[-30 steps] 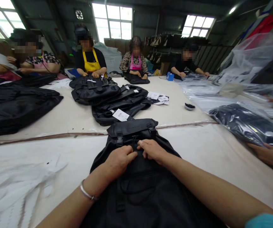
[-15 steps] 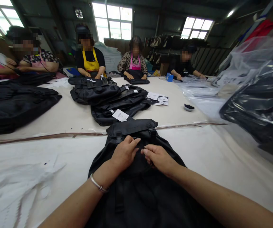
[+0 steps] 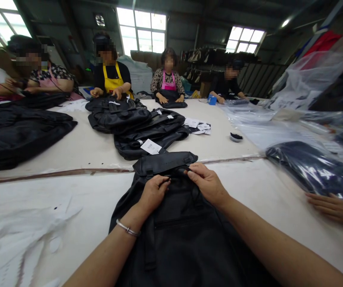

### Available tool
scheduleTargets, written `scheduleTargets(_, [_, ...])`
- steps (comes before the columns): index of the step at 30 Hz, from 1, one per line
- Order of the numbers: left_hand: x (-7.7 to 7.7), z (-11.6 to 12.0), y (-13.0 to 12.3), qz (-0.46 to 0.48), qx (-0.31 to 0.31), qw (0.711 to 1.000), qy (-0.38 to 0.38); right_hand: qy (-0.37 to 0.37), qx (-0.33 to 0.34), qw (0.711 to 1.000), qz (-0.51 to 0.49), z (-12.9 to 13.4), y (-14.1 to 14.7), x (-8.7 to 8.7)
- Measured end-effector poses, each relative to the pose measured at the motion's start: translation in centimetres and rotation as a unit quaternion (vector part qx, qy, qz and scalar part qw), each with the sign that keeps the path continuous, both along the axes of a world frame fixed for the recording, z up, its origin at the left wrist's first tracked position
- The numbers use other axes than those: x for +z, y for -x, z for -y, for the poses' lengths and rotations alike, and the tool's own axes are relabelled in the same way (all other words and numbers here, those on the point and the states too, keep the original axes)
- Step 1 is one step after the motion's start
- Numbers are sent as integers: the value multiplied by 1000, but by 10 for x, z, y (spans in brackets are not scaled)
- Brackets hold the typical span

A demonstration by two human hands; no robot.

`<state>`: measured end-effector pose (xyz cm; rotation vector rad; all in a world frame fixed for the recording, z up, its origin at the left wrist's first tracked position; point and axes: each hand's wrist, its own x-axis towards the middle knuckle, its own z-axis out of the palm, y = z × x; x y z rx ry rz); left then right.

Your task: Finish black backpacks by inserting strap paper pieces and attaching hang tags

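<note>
A black backpack [image 3: 186, 247] lies in front of me, its top flap [image 3: 165, 161] pointing away. My left hand [image 3: 155, 191], with a bracelet at the wrist, pinches black material just below the flap's left part. My right hand [image 3: 207, 181] closes thumb and fingers on a black strap or edge at the flap's right side. Between the two hands the upper front of the backpack shows. A white tag [image 3: 151, 146] lies just beyond the flap.
Black bags [image 3: 120, 115] are piled across the table [image 3: 219, 147], with another [image 3: 18, 127] at left. A plastic-wrapped bag [image 3: 311, 167] is at right beside another person's hand [image 3: 335, 207]. White sheets [image 3: 18, 235] lie at left. Several people work along the far side.
My right hand has moved up and right to the flap's edge; my left hand has shifted slightly. The wrapped bag at right has come down onto the table, and another person's hand has appeared.
</note>
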<state>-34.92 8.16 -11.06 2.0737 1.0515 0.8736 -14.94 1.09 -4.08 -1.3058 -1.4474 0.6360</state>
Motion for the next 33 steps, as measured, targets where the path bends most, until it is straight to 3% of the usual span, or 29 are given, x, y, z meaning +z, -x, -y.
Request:
scheduleTargets(3, [-1, -1, 0, 24, 22, 999, 14, -63, -40, 974, 213, -17, 4, 0])
scheduleTargets(5, [0, -1, 0, 40, 27, 998, 35, -69, -34, 963, 259, -27, 11, 0])
scheduleTargets(8, [2, -1, 1, 61, 34, 994, 82, -77, -22, 969, 232, -45, 23, -4])
scheduleTargets(15, [0, 2, 1, 72, 43, 991, 109, -154, -43, 982, 101, -67, 47, -20])
scheduleTargets(19, [3, 4, 1, 81, 56, 985, 139, -96, -2, 994, 55, -66, 53, -34])
scheduleTargets(26, [12, 7, 1, 114, 86, 979, 148, -37, 52, 976, 208, -52, 37, -58])
scheduleTargets(33, [4, 5, 1, 101, 114, 978, 141, -70, 88, 947, 301, -50, 40, -71])
